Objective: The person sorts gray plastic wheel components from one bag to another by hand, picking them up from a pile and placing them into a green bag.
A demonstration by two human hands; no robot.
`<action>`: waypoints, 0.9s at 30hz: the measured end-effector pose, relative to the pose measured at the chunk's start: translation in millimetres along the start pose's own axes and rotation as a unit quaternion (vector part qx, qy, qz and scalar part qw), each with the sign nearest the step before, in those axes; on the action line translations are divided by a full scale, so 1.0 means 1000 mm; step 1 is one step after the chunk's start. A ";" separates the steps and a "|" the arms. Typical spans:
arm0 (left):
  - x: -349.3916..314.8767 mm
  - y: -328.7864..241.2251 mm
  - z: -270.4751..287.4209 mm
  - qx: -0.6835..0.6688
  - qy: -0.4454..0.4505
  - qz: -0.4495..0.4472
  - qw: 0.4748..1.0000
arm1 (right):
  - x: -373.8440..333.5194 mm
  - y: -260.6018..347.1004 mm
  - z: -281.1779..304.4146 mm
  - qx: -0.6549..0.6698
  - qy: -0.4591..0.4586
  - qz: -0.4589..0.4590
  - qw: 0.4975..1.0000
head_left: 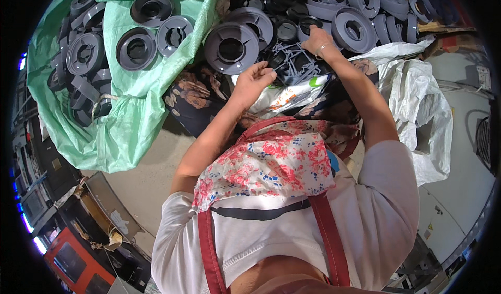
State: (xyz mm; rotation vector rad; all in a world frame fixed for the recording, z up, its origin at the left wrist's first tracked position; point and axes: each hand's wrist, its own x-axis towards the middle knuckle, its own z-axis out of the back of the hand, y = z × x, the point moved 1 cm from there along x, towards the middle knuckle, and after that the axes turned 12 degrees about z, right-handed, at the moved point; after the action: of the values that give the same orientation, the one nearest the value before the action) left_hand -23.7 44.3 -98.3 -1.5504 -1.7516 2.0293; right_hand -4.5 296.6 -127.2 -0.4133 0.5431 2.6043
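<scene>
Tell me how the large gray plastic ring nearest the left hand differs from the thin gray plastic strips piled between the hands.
The large gray plastic ring is round with a wide central opening; the thin gray plastic strips are narrow and slender. The ring is a single broad piece, while the strips are many small ones lying criss-crossed in a tangle. Both are gray.

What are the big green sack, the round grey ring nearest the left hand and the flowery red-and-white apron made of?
Green sack: probably woven plastic, slightly shiny; it creases stiffly.
Round grey ring: likely hard plastic, smooth and satiny; it has a soft sheen and moulded-looking ribs.
Flowery apron: seems matte cloth, maybe cotton; it hangs in soft folds.
</scene>
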 end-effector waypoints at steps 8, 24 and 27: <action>0.025 -0.035 -0.032 -0.343 0.061 0.049 0.936 | -0.109 0.057 0.007 0.309 -0.069 0.258 0.913; -0.027 -0.030 -0.004 -0.230 0.095 -0.047 0.967 | -0.116 0.086 0.037 0.208 -0.182 0.321 0.906; -0.029 -0.031 -0.003 -0.228 0.096 -0.030 0.968 | -0.112 0.087 0.043 0.070 -0.069 0.357 0.929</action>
State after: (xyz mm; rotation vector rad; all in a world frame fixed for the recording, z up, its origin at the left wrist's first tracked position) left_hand -24.0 40.7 -55.9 -1.7029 -2.2572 1.4530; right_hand 41.7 203.5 -21.0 0.0385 0.9669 3.2099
